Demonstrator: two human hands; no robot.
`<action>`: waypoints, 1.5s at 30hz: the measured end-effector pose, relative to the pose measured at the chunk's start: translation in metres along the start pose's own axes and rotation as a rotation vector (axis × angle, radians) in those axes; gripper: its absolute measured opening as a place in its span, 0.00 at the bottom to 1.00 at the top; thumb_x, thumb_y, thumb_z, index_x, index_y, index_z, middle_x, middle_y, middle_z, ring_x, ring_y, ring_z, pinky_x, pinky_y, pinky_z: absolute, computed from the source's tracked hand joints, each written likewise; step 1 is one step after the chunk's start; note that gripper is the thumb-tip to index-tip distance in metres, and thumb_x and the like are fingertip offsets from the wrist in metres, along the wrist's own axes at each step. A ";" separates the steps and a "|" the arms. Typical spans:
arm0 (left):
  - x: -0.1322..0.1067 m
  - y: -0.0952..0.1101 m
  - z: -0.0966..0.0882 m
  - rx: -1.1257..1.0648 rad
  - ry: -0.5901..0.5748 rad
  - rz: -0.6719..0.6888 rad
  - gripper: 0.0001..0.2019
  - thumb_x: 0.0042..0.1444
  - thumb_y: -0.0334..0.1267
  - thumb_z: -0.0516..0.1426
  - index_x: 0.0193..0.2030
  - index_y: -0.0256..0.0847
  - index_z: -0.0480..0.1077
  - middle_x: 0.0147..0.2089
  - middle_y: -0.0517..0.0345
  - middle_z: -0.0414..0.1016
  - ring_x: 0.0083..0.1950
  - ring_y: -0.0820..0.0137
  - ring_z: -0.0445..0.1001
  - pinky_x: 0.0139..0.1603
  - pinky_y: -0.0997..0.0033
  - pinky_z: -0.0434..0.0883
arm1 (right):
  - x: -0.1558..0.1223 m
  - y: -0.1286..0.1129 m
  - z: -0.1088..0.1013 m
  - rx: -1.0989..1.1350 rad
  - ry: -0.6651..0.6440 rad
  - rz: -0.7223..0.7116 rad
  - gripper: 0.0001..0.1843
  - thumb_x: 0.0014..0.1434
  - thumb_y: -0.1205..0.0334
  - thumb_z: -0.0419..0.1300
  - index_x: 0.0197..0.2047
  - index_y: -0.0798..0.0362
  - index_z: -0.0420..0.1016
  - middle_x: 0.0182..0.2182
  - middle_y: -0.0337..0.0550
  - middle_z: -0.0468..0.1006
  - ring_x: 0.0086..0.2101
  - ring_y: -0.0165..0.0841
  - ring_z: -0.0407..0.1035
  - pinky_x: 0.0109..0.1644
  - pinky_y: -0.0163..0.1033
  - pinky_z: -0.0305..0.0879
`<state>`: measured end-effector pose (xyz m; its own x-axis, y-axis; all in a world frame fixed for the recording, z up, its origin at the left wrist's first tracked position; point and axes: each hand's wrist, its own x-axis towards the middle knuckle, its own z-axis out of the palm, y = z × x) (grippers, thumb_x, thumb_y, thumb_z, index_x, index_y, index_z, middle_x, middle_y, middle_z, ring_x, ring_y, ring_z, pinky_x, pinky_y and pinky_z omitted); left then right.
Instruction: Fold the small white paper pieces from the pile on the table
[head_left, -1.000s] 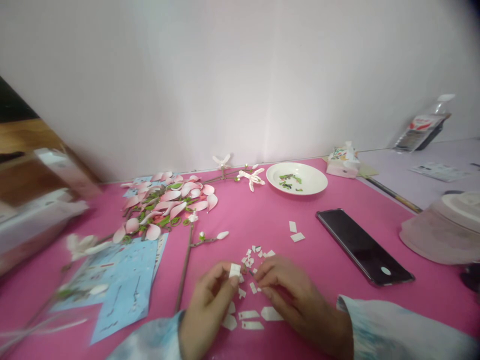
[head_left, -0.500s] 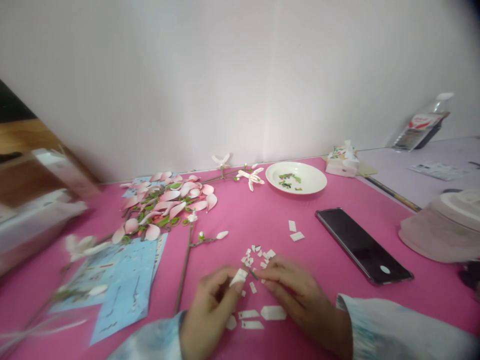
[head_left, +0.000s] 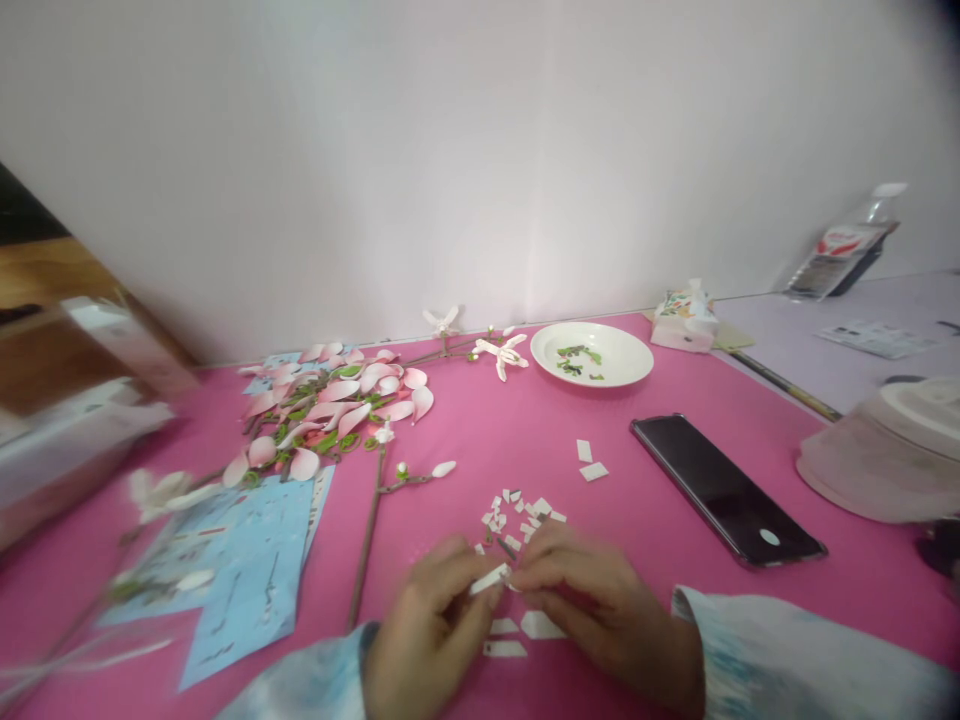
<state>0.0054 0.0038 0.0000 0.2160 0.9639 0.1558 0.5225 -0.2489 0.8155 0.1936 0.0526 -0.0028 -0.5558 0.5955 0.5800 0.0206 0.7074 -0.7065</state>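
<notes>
My left hand [head_left: 442, 620] is closed on a small white toy building piece [head_left: 489, 579], pinched between thumb and fingers. My right hand [head_left: 592, 590] meets it from the right, its fingertips pressed together at the piece's end; whatever they hold is too small to make out. Around the hands lie loose white pieces [head_left: 513, 497] in a scattered pile, with a thin dark grey piece [head_left: 508, 548] among them. Nearer me, larger pointed white plates [head_left: 541, 626] and a flat white piece [head_left: 505, 649] rest on the pink tabletop [head_left: 480, 420].
Pink petals [head_left: 337, 400] with green parts are heaped at the left, by blue printed sheets [head_left: 251, 580]. A brown stem [head_left: 367, 540] lies left of my hands. Behind stand a white plate [head_left: 626, 375] and tissue pack [head_left: 684, 325]. A black phone [head_left: 720, 490] lies right.
The white piece has tilted and come lower, and my right fingertips have moved left and down to its end. A dark grey piece now lies on the table between the hands.
</notes>
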 end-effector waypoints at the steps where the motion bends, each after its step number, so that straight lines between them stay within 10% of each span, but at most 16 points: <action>1: 0.000 0.000 0.000 0.004 -0.001 0.006 0.08 0.60 0.34 0.53 0.37 0.41 0.74 0.28 0.59 0.66 0.31 0.70 0.66 0.32 0.74 0.61 | 0.000 0.000 0.000 0.002 0.006 0.003 0.10 0.58 0.74 0.56 0.40 0.53 0.74 0.31 0.45 0.75 0.34 0.32 0.70 0.38 0.37 0.69; 45: -0.003 0.009 -0.004 -0.006 -0.173 0.057 0.08 0.56 0.37 0.55 0.36 0.40 0.75 0.29 0.55 0.70 0.29 0.70 0.67 0.28 0.74 0.59 | -0.002 -0.007 0.000 0.069 0.023 0.107 0.05 0.58 0.65 0.60 0.31 0.52 0.70 0.24 0.38 0.72 0.27 0.29 0.67 0.31 0.34 0.64</action>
<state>0.0063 -0.0007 0.0092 0.3837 0.9175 0.1042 0.5005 -0.3015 0.8116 0.1940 0.0469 0.0009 -0.5338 0.6757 0.5084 0.0216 0.6119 -0.7907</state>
